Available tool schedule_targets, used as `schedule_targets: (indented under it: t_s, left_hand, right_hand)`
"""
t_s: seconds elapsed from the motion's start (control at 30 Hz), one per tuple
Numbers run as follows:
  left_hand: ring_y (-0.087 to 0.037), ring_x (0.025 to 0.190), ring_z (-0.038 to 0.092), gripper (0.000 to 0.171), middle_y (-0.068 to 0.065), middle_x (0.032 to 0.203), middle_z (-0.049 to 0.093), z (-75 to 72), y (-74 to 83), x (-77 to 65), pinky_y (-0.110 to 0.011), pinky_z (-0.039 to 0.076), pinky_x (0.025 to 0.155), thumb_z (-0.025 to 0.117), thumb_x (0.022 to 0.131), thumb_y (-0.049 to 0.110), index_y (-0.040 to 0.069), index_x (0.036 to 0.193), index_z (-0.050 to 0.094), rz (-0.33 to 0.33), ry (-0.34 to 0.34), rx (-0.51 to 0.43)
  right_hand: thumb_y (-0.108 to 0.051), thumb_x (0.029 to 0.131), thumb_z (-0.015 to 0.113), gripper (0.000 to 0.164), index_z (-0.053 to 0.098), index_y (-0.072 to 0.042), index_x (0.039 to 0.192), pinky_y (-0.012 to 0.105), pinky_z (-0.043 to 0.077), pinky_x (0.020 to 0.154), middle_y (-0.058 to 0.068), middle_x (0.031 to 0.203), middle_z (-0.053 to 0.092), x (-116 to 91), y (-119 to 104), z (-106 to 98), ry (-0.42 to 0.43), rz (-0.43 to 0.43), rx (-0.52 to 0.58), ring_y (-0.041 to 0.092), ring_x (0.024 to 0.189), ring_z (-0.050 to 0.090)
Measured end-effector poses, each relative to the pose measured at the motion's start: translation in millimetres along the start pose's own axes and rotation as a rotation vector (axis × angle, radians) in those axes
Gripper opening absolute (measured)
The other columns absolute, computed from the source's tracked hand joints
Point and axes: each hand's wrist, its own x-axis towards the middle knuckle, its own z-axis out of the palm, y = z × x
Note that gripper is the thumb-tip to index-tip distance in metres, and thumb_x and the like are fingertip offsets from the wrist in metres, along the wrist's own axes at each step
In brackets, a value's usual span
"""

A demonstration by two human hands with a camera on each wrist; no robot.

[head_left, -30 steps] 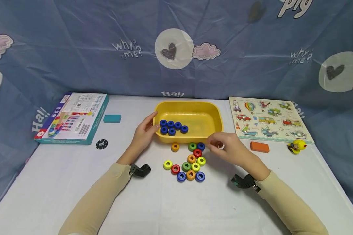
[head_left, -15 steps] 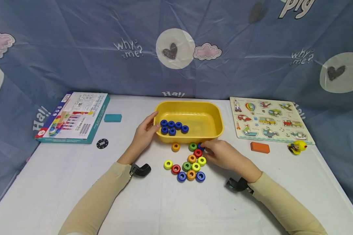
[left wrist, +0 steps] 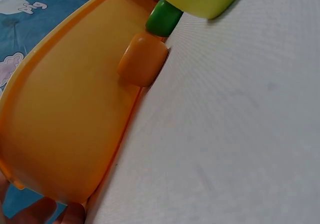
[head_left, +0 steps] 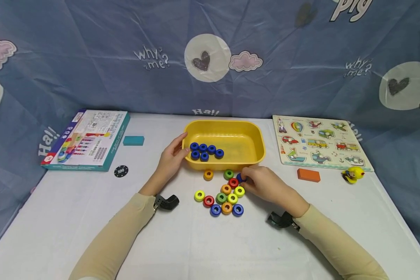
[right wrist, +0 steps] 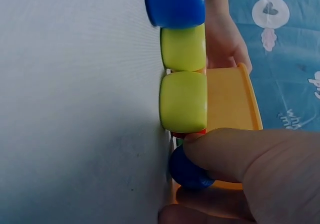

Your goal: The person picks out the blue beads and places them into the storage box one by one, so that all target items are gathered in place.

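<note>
My left hand (head_left: 171, 157) grips the left end of a yellow plastic tub (head_left: 245, 146), thumb over the rim and fingers along its outer side. Inside the tub, at the left, lie several blue rings (head_left: 211, 149). Just in front of the tub, my right hand (head_left: 266, 182) pinches a blue ring (right wrist: 190, 169) between thumb and fingers, tilted and low by the table. Beside it lie a red ring (head_left: 233, 183), a green ring (head_left: 228, 174) and a yellow ring (head_left: 239, 191). In the left wrist view, fingertips (left wrist: 37, 211) touch the tub's end.
More rings lie loose nearer the front, among them an orange ring (head_left: 208, 175) and a blue ring (head_left: 238, 210). At left are a boxed toy (head_left: 87, 140), a teal block (head_left: 133, 140) and a poker chip (head_left: 121, 171); at right a puzzle board (head_left: 320, 142), an orange block (head_left: 308, 175) and a duck figure (head_left: 353, 175).
My right hand has moved left from the tub's front right corner and taken hold of the blue ring, which now tilts. The neighbouring red and orange rings shifted slightly left. My left hand stays put.
</note>
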Motion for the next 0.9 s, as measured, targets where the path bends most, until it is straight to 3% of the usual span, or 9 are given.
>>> schedule_targets:
  t_s: [0.27, 0.43, 0.67, 0.9]
  left_hand:
    - [-0.03, 0.141, 0.039, 0.054, -0.014, 0.156, 0.035, 1.2, 1.8, 0.0, -0.038, 0.039, 0.115, 0.052, 0.097, 0.008, 0.005, 0.149, 0.038, 0.004, 0.006, 0.019]
    - [-0.031, 0.14, 0.04, 0.054, -0.014, 0.156, 0.035, 1.2, 2.9, -0.8, -0.039, 0.04, 0.114, 0.052, 0.097, 0.009, 0.006, 0.149, 0.038, 0.004, 0.014, 0.03]
    - [-0.031, 0.141, 0.039, 0.054, -0.014, 0.157, 0.034, 2.9, 0.0, -0.7, -0.039, 0.039, 0.114, 0.052, 0.097, 0.008, 0.005, 0.149, 0.038, 0.002, -0.003, 0.025]
    - [-0.03, 0.141, 0.04, 0.054, -0.013, 0.156, 0.034, 1.1, -0.5, -0.3, -0.038, 0.04, 0.114, 0.052, 0.097, 0.009, 0.008, 0.149, 0.039, -0.003, 0.009, 0.023]
  right_hand:
    - [-0.014, 0.081, 0.076, 0.016, 0.061, -0.015, 0.082, 0.017, 0.042, 0.054, -0.006, 0.075, 0.058, -1, -5, -9, 0.012, -0.042, 0.012, 0.005, 0.063, 0.046]
    - [-0.013, 0.083, 0.074, 0.019, 0.062, -0.012, 0.097, 0.02, 0.049, 0.056, -0.004, 0.085, 0.065, 8, -14, -32, 0.065, -0.086, 0.077, 0.011, 0.065, 0.055]
    - [-0.011, 0.086, 0.07, 0.022, 0.065, -0.007, 0.107, 0.032, 0.058, 0.065, 0.005, 0.098, 0.07, 43, -12, -51, 0.116, -0.091, 0.147, 0.016, 0.073, 0.061]
    - [-0.006, 0.083, 0.069, 0.02, 0.068, -0.006, 0.102, 0.031, 0.058, 0.07, 0.009, 0.098, 0.072, 94, 5, -44, 0.11, 0.019, 0.277, 0.019, 0.076, 0.068]
